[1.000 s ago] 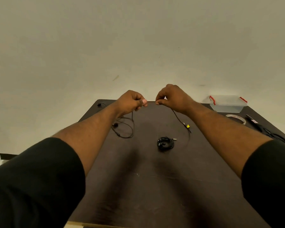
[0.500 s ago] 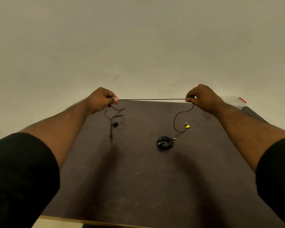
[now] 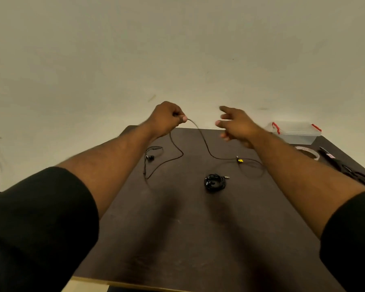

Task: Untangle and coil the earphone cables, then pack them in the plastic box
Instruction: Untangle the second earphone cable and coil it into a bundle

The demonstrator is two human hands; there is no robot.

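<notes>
L hand (image 3: pixel 169 120) clenched on loose earphone cable (image 3: pixel 204 142), raised above far edge of tabletop (image 3: pixel 177 239). Cable sags from fist to tabletop both ways; yellow tag (image 3: pixel 240 160) near R end, earbud (image 3: pixel 150 158) at L end. R hand (image 3: pixel 237 125) released, fingers spread, nothing held. Coiled earphone (image 3: pixel 215 181) lies mid-tabletop, apart from both hands. Plastic box (image 3: pixel 294 132), red clips, at far R corner.

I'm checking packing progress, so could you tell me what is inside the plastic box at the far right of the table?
Nothing shows through the plastic box's clear walls; its lid is on. One coiled earphone lies outside on the table.
</notes>
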